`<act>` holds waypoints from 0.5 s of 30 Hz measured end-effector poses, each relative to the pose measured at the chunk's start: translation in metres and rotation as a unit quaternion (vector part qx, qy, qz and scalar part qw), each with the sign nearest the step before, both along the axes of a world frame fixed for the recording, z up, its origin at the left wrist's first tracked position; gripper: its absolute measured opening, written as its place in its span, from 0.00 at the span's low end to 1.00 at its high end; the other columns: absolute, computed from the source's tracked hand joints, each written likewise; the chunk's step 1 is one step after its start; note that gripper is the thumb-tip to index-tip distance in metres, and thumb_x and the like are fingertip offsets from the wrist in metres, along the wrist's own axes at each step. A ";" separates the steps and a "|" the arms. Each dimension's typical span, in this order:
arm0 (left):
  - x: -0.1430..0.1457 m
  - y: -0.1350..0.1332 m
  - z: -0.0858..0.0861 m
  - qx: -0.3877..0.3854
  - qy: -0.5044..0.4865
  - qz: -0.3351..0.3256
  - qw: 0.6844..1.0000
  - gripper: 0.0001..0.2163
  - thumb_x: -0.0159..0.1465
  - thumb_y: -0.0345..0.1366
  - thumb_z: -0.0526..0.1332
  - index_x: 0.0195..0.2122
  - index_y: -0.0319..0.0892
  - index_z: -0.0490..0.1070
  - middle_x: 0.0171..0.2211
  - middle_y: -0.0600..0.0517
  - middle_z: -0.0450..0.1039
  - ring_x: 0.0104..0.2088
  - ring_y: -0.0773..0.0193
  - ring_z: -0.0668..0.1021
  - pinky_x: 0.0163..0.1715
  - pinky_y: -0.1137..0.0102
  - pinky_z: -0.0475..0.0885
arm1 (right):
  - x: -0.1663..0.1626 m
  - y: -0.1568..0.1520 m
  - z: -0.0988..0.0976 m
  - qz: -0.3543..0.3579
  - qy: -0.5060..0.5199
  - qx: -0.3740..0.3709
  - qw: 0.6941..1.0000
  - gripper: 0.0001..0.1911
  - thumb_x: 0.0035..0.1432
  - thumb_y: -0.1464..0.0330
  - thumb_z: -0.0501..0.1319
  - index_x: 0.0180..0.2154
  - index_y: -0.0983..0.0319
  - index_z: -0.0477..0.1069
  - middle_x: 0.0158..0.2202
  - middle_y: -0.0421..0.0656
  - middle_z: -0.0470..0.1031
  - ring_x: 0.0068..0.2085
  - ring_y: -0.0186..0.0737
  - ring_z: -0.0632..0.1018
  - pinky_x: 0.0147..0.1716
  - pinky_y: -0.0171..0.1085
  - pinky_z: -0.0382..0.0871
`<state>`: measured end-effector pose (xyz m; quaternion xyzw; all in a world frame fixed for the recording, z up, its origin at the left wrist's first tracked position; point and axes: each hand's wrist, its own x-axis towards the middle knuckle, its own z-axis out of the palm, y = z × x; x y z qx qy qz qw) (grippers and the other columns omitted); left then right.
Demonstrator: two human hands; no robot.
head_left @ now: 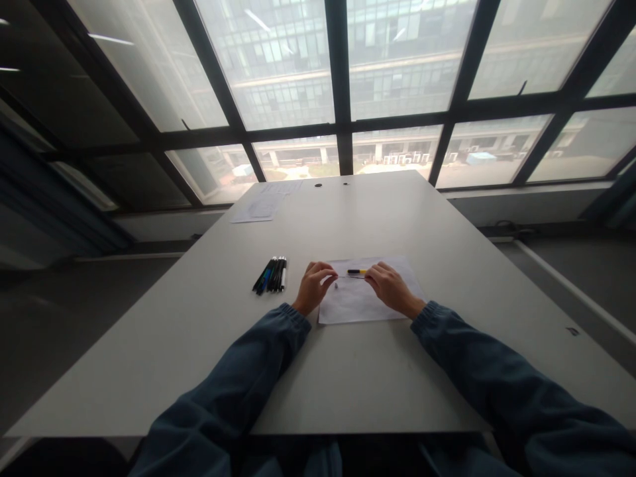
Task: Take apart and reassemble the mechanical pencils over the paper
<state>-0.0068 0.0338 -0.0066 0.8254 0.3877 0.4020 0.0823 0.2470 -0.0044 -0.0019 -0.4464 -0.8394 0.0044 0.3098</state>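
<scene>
Two hands: both over the white sheet [366, 305], L one by its left edge, R one on its right half.
L hand [312, 286]: thumb + index tips v. close together; can't tell if they pinch anything, too small.
R hand [390, 285]: fingers drawn in, clamped on thin dark rod.
Thin dark rod [356, 277]: above middle of sheet, sticking out from R fingertips twd L hand.
Yellow-black pen [356, 271]: nr top edge of sheet, blk part to the left, yellow part by R fingers; can't tell if also gripped.
Small grey piece [336, 285]: on sheet, upper L part, just below L fingertips.
Pens [271, 275]: bunch left of sheet, side by side, mostly blk, w/ some blue + white.
Printed papers [258, 207]: beyond sheet, off to its left.
Table [199, 358]: white, under sheet + all the above.
Windows [288, 59]: well beyond sheet, dark frames, bldg outside.
</scene>
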 end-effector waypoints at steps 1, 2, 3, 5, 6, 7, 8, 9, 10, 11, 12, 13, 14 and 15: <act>0.000 0.000 0.000 0.006 0.000 -0.003 1.000 0.06 0.66 0.38 0.62 0.36 0.44 0.77 0.38 0.49 0.75 0.42 0.59 0.72 0.46 0.62 0.70 | 0.000 0.000 0.000 0.004 0.001 0.003 1.000 0.09 0.68 0.70 0.54 0.36 0.61 0.71 0.34 0.45 0.74 0.39 0.42 0.70 0.41 0.39 0.63; 0.000 0.000 -0.001 0.013 -0.001 -0.008 1.000 0.06 0.65 0.38 0.62 0.36 0.44 0.77 0.38 0.49 0.75 0.42 0.59 0.72 0.45 0.62 0.70 | 0.000 0.000 0.000 0.007 0.003 0.006 1.000 0.08 0.68 0.70 0.54 0.36 0.61 0.71 0.34 0.45 0.74 0.39 0.42 0.70 0.41 0.39 0.64; 0.000 0.001 -0.001 0.022 -0.004 -0.013 1.000 0.05 0.65 0.38 0.62 0.35 0.44 0.77 0.38 0.49 0.75 0.41 0.59 0.72 0.44 0.62 0.70 | 0.000 0.001 -0.001 0.012 0.006 0.009 1.000 0.08 0.68 0.70 0.55 0.35 0.61 0.71 0.34 0.45 0.74 0.39 0.42 0.70 0.41 0.39 0.64; 0.000 0.002 -0.002 0.036 -0.009 -0.022 0.999 0.05 0.65 0.37 0.63 0.35 0.44 0.76 0.37 0.50 0.75 0.41 0.60 0.72 0.44 0.62 0.70 | 0.000 0.001 -0.002 0.021 0.012 0.014 1.000 0.08 0.68 0.70 0.55 0.35 0.61 0.70 0.34 0.45 0.74 0.38 0.42 0.70 0.40 0.39 0.64; 0.000 0.002 -0.002 0.042 -0.011 -0.024 0.999 0.04 0.65 0.37 0.63 0.35 0.44 0.76 0.37 0.50 0.75 0.40 0.60 0.72 0.43 0.62 0.70 | 0.000 0.001 -0.002 0.024 0.014 0.017 0.999 0.08 0.68 0.71 0.55 0.35 0.60 0.70 0.34 0.45 0.74 0.38 0.43 0.70 0.40 0.40 0.64; 0.001 0.002 -0.002 0.045 -0.012 -0.026 0.999 0.04 0.65 0.36 0.63 0.35 0.44 0.76 0.37 0.50 0.75 0.40 0.60 0.72 0.43 0.62 0.70 | 0.000 0.001 -0.002 0.027 0.016 0.019 0.999 0.07 0.67 0.70 0.55 0.35 0.60 0.70 0.34 0.45 0.74 0.39 0.43 0.70 0.40 0.40 0.64; 0.001 0.002 -0.002 0.047 -0.012 -0.028 0.998 0.04 0.65 0.36 0.63 0.35 0.44 0.76 0.37 0.50 0.75 0.40 0.60 0.72 0.43 0.63 0.70 | 0.000 0.001 -0.003 0.028 0.017 0.020 0.999 0.07 0.67 0.70 0.55 0.35 0.60 0.70 0.34 0.45 0.74 0.38 0.43 0.70 0.40 0.40 0.64; 0.001 0.002 -0.002 0.048 -0.012 -0.029 0.998 0.04 0.65 0.36 0.63 0.35 0.44 0.76 0.37 0.50 0.75 0.40 0.60 0.72 0.43 0.63 0.70 | 0.000 0.001 -0.003 0.029 0.017 0.021 0.999 0.07 0.67 0.70 0.55 0.35 0.60 0.70 0.34 0.45 0.74 0.38 0.43 0.70 0.40 0.40 0.64; 0.001 0.002 -0.001 0.050 -0.011 -0.030 0.998 0.04 0.65 0.36 0.63 0.35 0.44 0.76 0.37 0.50 0.75 0.40 0.60 0.72 0.43 0.63 0.70 | 0.000 0.001 -0.003 0.028 0.017 0.021 0.999 0.07 0.67 0.71 0.55 0.35 0.60 0.70 0.33 0.45 0.74 0.38 0.43 0.70 0.40 0.40 0.65; 0.001 0.001 -0.001 0.050 -0.011 -0.031 0.998 0.04 0.65 0.36 0.63 0.35 0.44 0.76 0.37 0.50 0.75 0.40 0.60 0.72 0.43 0.63 0.70 | 0.000 0.001 -0.003 0.028 0.017 0.021 0.999 0.07 0.67 0.71 0.55 0.35 0.60 0.70 0.33 0.45 0.73 0.38 0.43 0.70 0.40 0.40 0.65; 0.001 0.001 -0.001 0.050 -0.010 -0.031 0.998 0.04 0.65 0.36 0.63 0.35 0.44 0.76 0.37 0.50 0.75 0.40 0.60 0.72 0.43 0.63 0.70 | 0.000 0.001 -0.003 0.028 0.017 0.021 0.999 0.07 0.67 0.71 0.55 0.35 0.60 0.70 0.33 0.45 0.73 0.38 0.43 0.70 0.40 0.40 0.65; 0.001 0.001 -0.001 0.050 -0.009 -0.031 0.998 0.04 0.64 0.36 0.63 0.35 0.44 0.76 0.37 0.50 0.75 0.40 0.60 0.72 0.43 0.62 0.70 | 0.000 0.001 -0.003 0.029 0.017 0.021 0.999 0.07 0.67 0.71 0.55 0.35 0.60 0.70 0.33 0.45 0.73 0.38 0.42 0.70 0.40 0.40 0.65; 0.002 0.001 0.000 0.049 -0.009 -0.030 0.998 0.04 0.64 0.36 0.63 0.35 0.44 0.76 0.37 0.50 0.75 0.40 0.60 0.72 0.43 0.62 0.71 | 0.000 0.001 -0.003 0.030 0.017 0.021 0.999 0.07 0.67 0.71 0.56 0.35 0.60 0.70 0.33 0.45 0.73 0.38 0.42 0.70 0.40 0.40 0.65; 0.002 0.001 0.000 0.049 -0.007 -0.030 0.998 0.04 0.64 0.37 0.63 0.35 0.44 0.76 0.37 0.50 0.75 0.40 0.60 0.72 0.43 0.62 0.71 | -0.001 0.001 -0.003 0.031 0.017 0.022 0.999 0.07 0.67 0.71 0.56 0.35 0.60 0.70 0.33 0.45 0.73 0.38 0.42 0.70 0.40 0.40 0.65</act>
